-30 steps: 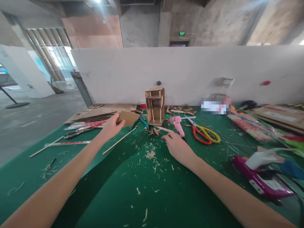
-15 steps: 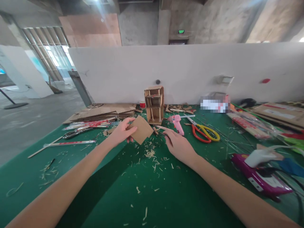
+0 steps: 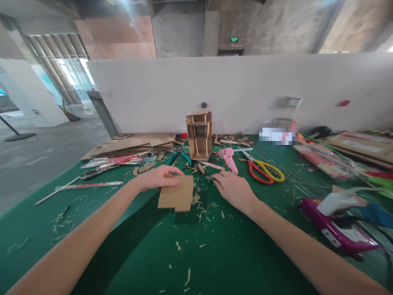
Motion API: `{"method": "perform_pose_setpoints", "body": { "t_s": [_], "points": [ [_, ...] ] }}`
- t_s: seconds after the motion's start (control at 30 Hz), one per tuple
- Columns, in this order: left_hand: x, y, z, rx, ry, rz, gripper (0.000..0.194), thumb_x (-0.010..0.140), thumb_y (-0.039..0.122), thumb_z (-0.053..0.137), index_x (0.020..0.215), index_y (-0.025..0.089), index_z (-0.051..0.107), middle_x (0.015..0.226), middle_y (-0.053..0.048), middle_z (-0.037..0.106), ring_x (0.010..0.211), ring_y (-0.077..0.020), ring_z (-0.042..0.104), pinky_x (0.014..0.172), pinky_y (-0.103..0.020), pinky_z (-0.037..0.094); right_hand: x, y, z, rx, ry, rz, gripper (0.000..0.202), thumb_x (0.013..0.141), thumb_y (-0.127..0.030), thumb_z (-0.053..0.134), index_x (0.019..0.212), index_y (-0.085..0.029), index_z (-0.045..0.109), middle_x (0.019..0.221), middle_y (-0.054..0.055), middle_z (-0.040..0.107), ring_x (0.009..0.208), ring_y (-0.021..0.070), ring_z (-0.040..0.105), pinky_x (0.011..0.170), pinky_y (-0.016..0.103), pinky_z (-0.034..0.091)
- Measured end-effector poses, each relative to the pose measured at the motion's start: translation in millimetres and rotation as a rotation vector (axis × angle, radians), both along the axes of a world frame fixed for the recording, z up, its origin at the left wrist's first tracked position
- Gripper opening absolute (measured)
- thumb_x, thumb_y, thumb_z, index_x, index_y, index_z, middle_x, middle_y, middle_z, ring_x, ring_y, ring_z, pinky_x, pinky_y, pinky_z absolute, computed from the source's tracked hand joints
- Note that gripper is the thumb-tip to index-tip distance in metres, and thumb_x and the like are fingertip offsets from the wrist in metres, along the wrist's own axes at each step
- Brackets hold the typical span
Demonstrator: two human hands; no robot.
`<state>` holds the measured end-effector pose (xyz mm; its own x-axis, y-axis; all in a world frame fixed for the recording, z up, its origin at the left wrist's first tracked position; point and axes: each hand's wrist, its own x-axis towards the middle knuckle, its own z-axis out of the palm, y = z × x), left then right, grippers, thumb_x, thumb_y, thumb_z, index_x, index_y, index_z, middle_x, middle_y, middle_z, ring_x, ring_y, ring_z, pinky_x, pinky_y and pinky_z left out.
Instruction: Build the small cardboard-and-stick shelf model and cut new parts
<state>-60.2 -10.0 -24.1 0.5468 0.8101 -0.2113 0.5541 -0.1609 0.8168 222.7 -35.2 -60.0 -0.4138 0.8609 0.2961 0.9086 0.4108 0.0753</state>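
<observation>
My left hand [image 3: 159, 178] grips a piece of brown cardboard [image 3: 176, 196] by its upper left edge, thumb on top; the piece has a small step cut in its near edge. My right hand [image 3: 231, 186] is closed around a thin tool with a grey metal tip [image 3: 208, 178], its handle hidden in the palm. Beyond both hands stands a small cardboard shelf box [image 3: 199, 137] with thin wooden posts. Teal-handled pliers [image 3: 179, 157] lie at its left, a pink glue gun [image 3: 229, 159] at its right.
Red-and-yellow scissors [image 3: 265, 171] lie right of the glue gun. A purple device [image 3: 337, 229] with cables is at the right. Stacked cardboard [image 3: 135, 143] and wrapped sticks [image 3: 113, 160] are at the left. Wood shavings litter the green table [image 3: 196, 262]; a white partition [image 3: 147, 94] stands behind.
My left hand has brought the cardboard nearer and turned it from a diamond angle to nearly square. The teal pliers now show. My right hand has barely moved.
</observation>
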Motion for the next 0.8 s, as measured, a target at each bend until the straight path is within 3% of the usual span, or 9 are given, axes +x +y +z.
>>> {"method": "perform_pose_setpoints", "body": {
  "t_s": [0.13, 0.27, 0.43, 0.57, 0.7, 0.8],
  "points": [
    [11, -8, 3.3, 0.108, 0.225, -0.135, 0.044, 0.079, 0.056, 0.057, 0.112, 0.028, 0.062, 0.114, -0.007, 0.066, 0.094, -0.0243, 0.065, 0.064, -0.027, 0.051, 0, -2, 0.4, 0.038, -0.047, 0.028, 0.026, 0.096, -0.029, 0.040, 0.102, -0.023, 0.065, 0.096, 0.006, 0.067, 0.093, 0.0230, 0.062, 0.058, 0.029, 0.047],
    [24, -16, -0.5, 0.333, 0.274, -0.067, 0.041, 0.084, 0.057, 0.050, 0.108, 0.026, 0.062, 0.109, -0.006, 0.067, 0.089, -0.0219, 0.064, 0.063, -0.026, 0.046, -1, -3, 1.2, 0.047, -0.015, 0.040, 0.026, 0.096, -0.030, 0.041, 0.105, -0.021, 0.064, 0.100, 0.007, 0.068, 0.095, 0.0231, 0.062, 0.069, 0.032, 0.049],
    [35, -20, -11.8, 0.516, 0.315, -0.004, 0.042, 0.088, 0.056, 0.042, 0.110, 0.023, 0.058, 0.086, -0.006, 0.067, 0.065, -0.0171, 0.058, 0.055, -0.028, 0.039, -2, 3, 7.2, -0.020, 0.160, 0.048, 0.032, 0.094, -0.032, 0.042, 0.120, -0.021, 0.056, 0.124, 0.009, 0.061, 0.108, 0.0247, 0.059, 0.070, 0.033, 0.050],
    [34, -13, -18.7, 0.704, 0.382, -0.046, 0.036, 0.091, 0.048, 0.040, 0.089, 0.020, 0.063, 0.094, -0.008, 0.064, 0.088, -0.0217, 0.058, 0.072, -0.032, 0.044, 0, 6, 20.6, -0.109, 0.190, 0.102, 0.036, 0.092, -0.036, 0.045, 0.123, -0.020, 0.056, 0.118, 0.010, 0.063, 0.104, 0.0273, 0.060, 0.066, 0.035, 0.051],
    [30, 9, -24.7, 0.887, 0.553, 0.160, 0.035, 0.094, 0.034, 0.035, 0.109, 0.017, 0.061, 0.105, -0.012, 0.059, 0.102, -0.0257, 0.054, 0.082, -0.036, 0.045, 1, 9, 33.0, -0.131, 0.153, 0.187, 0.034, 0.094, -0.032, 0.042, 0.122, -0.023, 0.058, 0.116, 0.010, 0.062, 0.103, 0.0262, 0.059, 0.076, 0.039, 0.051],
    [35, 28, -28.8, 0.919, 0.665, 0.173, 0.030, 0.089, 0.030, 0.044, 0.106, 0.015, 0.063, 0.101, -0.014, 0.059, 0.105, -0.0306, 0.051, 0.087, -0.040, 0.043, -7, 15, 34.9, -0.035, 0.082, 0.266, 0.032, 0.094, -0.028, 0.043, 0.120, -0.029, 0.062, 0.126, 0.009, 0.055, 0.112, 0.0266, 0.053, 0.093, 0.046, 0.043]
  ]
}}
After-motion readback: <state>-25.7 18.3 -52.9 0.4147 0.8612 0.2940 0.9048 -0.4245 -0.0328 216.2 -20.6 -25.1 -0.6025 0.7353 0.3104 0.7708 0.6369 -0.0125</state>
